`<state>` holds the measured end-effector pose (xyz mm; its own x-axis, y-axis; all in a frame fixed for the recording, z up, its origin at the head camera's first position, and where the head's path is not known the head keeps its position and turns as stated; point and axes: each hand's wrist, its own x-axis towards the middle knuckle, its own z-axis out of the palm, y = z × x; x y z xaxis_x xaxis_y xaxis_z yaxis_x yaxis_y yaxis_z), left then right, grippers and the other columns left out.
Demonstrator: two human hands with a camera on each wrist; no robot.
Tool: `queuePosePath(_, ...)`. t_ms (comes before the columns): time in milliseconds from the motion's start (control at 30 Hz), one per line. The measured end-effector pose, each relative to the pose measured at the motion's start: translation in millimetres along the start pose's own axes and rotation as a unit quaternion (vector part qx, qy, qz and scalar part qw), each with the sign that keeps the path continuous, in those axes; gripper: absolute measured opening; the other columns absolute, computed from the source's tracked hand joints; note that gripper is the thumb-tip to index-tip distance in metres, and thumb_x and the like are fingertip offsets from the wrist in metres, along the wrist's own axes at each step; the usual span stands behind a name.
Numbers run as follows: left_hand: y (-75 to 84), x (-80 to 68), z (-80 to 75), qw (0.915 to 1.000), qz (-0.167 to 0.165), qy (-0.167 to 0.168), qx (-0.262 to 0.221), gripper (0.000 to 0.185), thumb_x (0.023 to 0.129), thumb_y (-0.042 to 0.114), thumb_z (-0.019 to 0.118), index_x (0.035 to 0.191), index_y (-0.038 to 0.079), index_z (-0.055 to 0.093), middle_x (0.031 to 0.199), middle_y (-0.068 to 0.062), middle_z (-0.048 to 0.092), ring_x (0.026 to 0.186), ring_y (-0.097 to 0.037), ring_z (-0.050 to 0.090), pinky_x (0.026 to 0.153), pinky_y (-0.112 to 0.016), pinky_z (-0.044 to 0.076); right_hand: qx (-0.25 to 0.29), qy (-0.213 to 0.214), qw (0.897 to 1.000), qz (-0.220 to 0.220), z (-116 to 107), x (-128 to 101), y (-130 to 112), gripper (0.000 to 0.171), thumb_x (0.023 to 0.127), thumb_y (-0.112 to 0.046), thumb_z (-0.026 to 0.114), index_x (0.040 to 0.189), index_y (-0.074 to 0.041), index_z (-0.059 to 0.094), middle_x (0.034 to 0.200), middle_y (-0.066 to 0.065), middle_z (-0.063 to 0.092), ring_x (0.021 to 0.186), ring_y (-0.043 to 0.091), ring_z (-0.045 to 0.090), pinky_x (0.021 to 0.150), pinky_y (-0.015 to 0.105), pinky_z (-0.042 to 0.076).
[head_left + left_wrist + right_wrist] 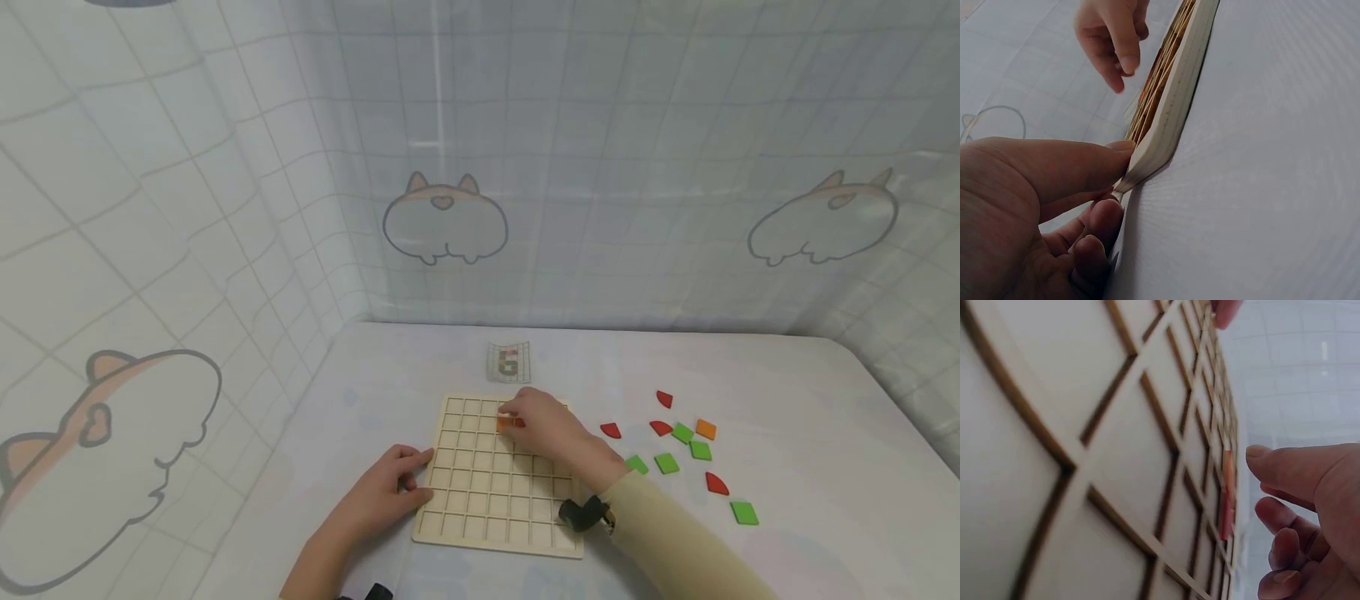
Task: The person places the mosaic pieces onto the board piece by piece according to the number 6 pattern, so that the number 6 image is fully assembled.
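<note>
A pale wooden grid board (480, 504) lies flat on the table. My left hand (382, 492) rests at its left side, thumb and index finger apart with their tips against the edge. In the left wrist view the thumb (1072, 162) meets the board near a corner, other fingers bent below. My right hand (543, 427) is over the board's far part. Under its fingertips, an orange piece (501, 425) and a red piece (520, 422) lie in the grid. From the right wrist, these fingers (1297, 465) appear apart from the pieces and hold nothing.
Right of the board lie loose green squares (666, 463), red quarter-circle pieces (717, 483) and an orange square (706, 429). Behind the board is a small gridded card (508, 362) with a coloured pattern. Pale tiled-pattern walls (600, 167) with cartoon animals enclose the table.
</note>
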<state>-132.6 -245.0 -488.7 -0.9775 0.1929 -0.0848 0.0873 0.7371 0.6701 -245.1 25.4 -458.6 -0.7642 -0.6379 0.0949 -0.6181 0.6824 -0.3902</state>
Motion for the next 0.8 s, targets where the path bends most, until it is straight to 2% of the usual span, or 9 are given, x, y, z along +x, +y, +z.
queuePosePath(133,0.0,0.5,0.3,1.0000,-0.001,0.001,0.006,0.061,0.077,0.036,0.069,0.131,0.017,0.048,0.104,0.008,0.043,0.075,-0.008,0.047,0.062,-0.022,0.040,0.012,0.008,1.000,0.000,-8.4,-7.6,0.6,0.031,0.083,-0.027,0.065,0.111,-0.014,0.065,0.097,-0.002,0.057,0.086,0.009,0.054,0.071,0.026,0.045)
queuePosePath(500,-0.8,0.6,0.5,0.9999,0.002,0.010,0.004,0.061,0.076,0.036,0.070,0.130,0.016,0.049,0.104,0.007,0.043,0.075,-0.008,0.047,0.061,-0.022,0.040,0.030,0.007,0.999,0.042,-18.6,-36.3,17.4,0.030,0.082,-0.028,0.066,0.110,-0.016,0.066,0.100,-0.003,0.057,0.084,0.009,0.052,0.072,0.028,0.044)
queuePosePath(800,-2.3,1.2,1.1,0.9999,0.008,0.007,-0.003,0.062,0.077,0.037,0.070,0.131,0.016,0.048,0.105,0.006,0.043,0.075,-0.009,0.047,0.062,-0.022,0.039,0.018,0.024,0.992,0.120,-27.9,-56.7,36.5,0.033,0.080,-0.031,0.068,0.110,-0.020,0.066,0.099,-0.008,0.055,0.088,0.010,0.052,0.075,0.030,0.044)
